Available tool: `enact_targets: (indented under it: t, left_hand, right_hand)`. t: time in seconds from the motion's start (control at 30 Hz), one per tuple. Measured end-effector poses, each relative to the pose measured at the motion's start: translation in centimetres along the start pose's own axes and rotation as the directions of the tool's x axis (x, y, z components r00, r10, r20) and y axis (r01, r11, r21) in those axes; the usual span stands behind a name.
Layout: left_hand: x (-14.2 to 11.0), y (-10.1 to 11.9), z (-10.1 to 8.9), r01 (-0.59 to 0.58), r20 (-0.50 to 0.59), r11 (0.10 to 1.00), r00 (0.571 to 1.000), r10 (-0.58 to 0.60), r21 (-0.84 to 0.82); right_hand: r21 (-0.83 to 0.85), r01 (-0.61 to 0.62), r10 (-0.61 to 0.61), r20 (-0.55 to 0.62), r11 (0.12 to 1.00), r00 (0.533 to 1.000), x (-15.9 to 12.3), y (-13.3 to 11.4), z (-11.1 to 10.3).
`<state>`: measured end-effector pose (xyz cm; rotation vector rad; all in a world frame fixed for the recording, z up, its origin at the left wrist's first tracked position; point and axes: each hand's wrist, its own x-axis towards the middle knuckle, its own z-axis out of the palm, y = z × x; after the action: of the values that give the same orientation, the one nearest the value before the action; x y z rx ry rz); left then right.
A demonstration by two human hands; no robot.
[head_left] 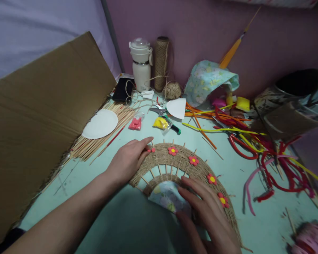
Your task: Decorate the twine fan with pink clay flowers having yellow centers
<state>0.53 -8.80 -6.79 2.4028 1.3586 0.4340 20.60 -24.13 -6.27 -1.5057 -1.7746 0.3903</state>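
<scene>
A semicircular fan, woven of brown twine over thin sticks, lies in front of me. Several red clay flowers with yellow centres, such as one flower, sit along its outer band. Its inner part is covered with pale floral fabric. At the fan's upper left, my left hand grips the woven band, thumb beside small red clay petals that have no yellow centre. My right hand lies over the fan's right side, fingers apart, the fingertips at the fabric; its palm hides part of the weave.
Behind the fan lie bags of red clay and yellow clay, and green-handled pruners. A cardboard sheet and sticks are left. Red scissors and pipe cleaners are right. A white bottle stands behind.
</scene>
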Motion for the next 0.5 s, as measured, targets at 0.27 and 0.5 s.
enact_targets:
  t: [0.27, 0.5]
  left_hand:
    - [0.28, -0.03, 0.0, -0.09, -0.009, 0.995, 0.996, 0.09, 0.053]
    - [0.06, -0.43, 0.21, -0.135, -0.076, 0.982, 0.986, 0.146, 0.134]
  right_hand:
    - [0.003, -0.012, 0.012, -0.01, 1.0, 1.0, -0.11, 0.0, 0.11]
    - [0.019, 0.001, -0.001, 0.004, 1.0, 1.0, -0.15, 0.12, 0.14]
